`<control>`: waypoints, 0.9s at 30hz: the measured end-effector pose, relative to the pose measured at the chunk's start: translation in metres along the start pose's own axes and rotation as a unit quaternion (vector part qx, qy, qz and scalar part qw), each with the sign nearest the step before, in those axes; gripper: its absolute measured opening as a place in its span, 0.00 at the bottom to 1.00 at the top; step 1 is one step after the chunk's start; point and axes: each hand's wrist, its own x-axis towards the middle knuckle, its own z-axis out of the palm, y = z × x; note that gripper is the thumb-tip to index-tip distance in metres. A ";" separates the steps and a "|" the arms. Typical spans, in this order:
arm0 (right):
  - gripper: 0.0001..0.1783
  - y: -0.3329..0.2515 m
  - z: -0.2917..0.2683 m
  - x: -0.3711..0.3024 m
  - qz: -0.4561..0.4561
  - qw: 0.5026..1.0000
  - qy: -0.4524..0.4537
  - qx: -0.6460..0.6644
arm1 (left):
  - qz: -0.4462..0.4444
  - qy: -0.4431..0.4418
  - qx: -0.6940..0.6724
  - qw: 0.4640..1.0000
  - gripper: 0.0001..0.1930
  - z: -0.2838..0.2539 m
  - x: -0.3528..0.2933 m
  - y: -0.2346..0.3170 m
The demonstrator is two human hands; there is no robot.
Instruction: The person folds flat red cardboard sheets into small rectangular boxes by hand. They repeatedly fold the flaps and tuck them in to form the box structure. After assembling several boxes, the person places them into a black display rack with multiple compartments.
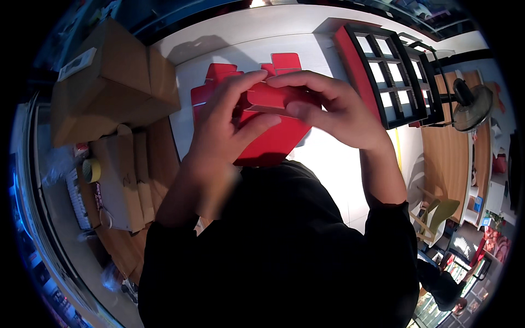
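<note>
A red cardboard carton (276,143) is between my two hands at the near side of the white table, with a raised fold along its upper part. My left hand (221,120) grips its left side, thumb lying along the fold and fingers curled over the far side. From the right, my right hand (342,112) pinches the same carton, index finger over the top and thumb against the folded edge. Red cardboard flaps (285,61) stick out beyond my fingers; whether they belong to the same carton I cannot tell. My fingers hide part of the fold.
Right of my hands, a red box with black dividers and white compartments (385,76) stands on the white table (188,54). A big brown cardboard box (115,82) sits at the left, with flattened cardboard (117,180) below it. A fan (473,108) is farther right.
</note>
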 end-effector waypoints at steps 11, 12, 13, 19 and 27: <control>0.45 0.015 0.027 -0.018 -0.078 0.988 0.118 0.066 | -0.087 0.072 -0.136 0.984 0.27 0.007 -0.002 0.008; 0.46 0.014 0.026 -0.019 -0.082 0.988 0.120 0.052 | -0.072 0.085 -0.143 0.983 0.27 0.009 -0.002 0.007; 0.47 0.013 0.024 -0.018 -0.086 0.988 0.123 0.038 | -0.084 0.047 -0.135 0.986 0.27 0.005 -0.001 0.007; 0.43 0.015 0.031 -0.012 -0.070 0.955 0.222 0.183 | -0.104 0.032 -0.172 0.979 0.26 0.001 0.004 0.012; 0.16 0.021 0.027 -0.017 -0.057 0.984 0.157 0.063 | 0.011 0.001 0.013 1.000 0.14 -0.007 0.002 -0.002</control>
